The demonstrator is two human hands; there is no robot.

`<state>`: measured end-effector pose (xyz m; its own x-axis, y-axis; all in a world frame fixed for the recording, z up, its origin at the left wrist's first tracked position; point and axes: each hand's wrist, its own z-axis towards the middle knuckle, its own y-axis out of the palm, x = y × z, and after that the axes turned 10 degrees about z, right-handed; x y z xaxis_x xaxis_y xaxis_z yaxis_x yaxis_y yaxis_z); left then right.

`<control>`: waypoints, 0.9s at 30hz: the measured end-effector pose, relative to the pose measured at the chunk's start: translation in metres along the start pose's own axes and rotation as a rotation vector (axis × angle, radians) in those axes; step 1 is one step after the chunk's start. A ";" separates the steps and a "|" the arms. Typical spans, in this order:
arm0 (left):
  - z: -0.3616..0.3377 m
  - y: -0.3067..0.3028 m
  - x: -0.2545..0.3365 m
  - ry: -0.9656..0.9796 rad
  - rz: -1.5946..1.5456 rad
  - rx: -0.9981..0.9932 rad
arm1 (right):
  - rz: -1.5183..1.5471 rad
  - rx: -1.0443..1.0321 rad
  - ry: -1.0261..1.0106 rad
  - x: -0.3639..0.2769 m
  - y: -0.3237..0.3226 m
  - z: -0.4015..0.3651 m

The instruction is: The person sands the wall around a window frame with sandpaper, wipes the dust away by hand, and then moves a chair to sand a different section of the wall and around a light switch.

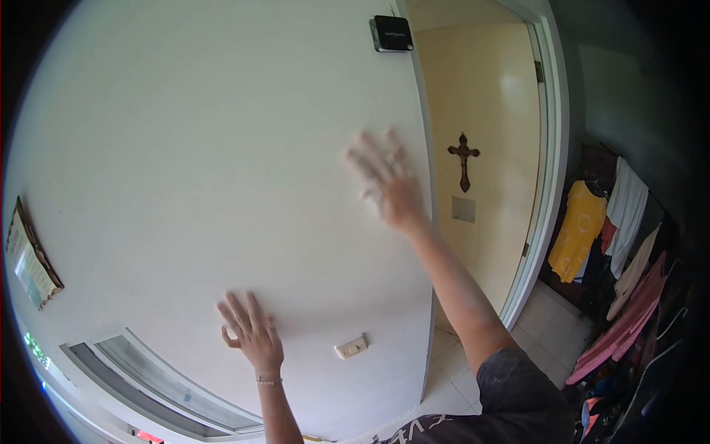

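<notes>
Up on the white wall (207, 163), that was where both hands were. It was a broad, plain painted surface that filled most of the view. The left hand (251, 333) lay low on it, palm flat to the paint, fingers spread wide and gripping nothing, with a thin bracelet (268, 380) at the wrist. The right hand (388, 185) was higher, close to the wall's edge by the doorway, fingers splayed and empty too. It was blurred, so I could not tell whether the palm touched the wall or hung just off it.

A pale light switch (351, 346) sat on the wall a little to the right of the left hand and slightly lower. High up, near the same edge, a small black box (390, 33) was fixed to the wall.

Past the white door frame (551, 148) stood a cream door (488, 96) with a dark cross (464, 159) on it and a small grey plate (464, 209) just beneath. Pale floor tiles (547, 311) ran below.

Far right, clothes (629, 296) hung in a row, a yellow shirt (580, 229) among them. Far left, a framed picture (29, 263) hung on the wall, and a window (159, 385) sat lower left, below the left hand.
</notes>
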<state>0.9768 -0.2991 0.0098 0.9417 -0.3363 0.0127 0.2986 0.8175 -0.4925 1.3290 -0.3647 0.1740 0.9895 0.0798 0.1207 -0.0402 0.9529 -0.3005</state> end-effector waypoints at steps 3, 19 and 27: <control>-0.017 0.037 -0.015 0.061 0.243 0.079 | 0.032 0.276 0.110 0.005 -0.009 0.053; -0.078 0.033 -0.034 -0.243 0.219 -0.429 | 0.061 0.233 -0.062 0.006 0.004 0.037; -0.070 0.034 -0.008 -0.448 -0.068 -0.365 | 0.168 0.129 -0.119 -0.121 0.040 0.085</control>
<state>0.9681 -0.3015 -0.0683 0.9198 -0.0871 0.3826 0.3628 0.5601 -0.7447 1.1956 -0.3111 0.2279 0.9444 0.2671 0.1919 -0.2280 0.9522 -0.2033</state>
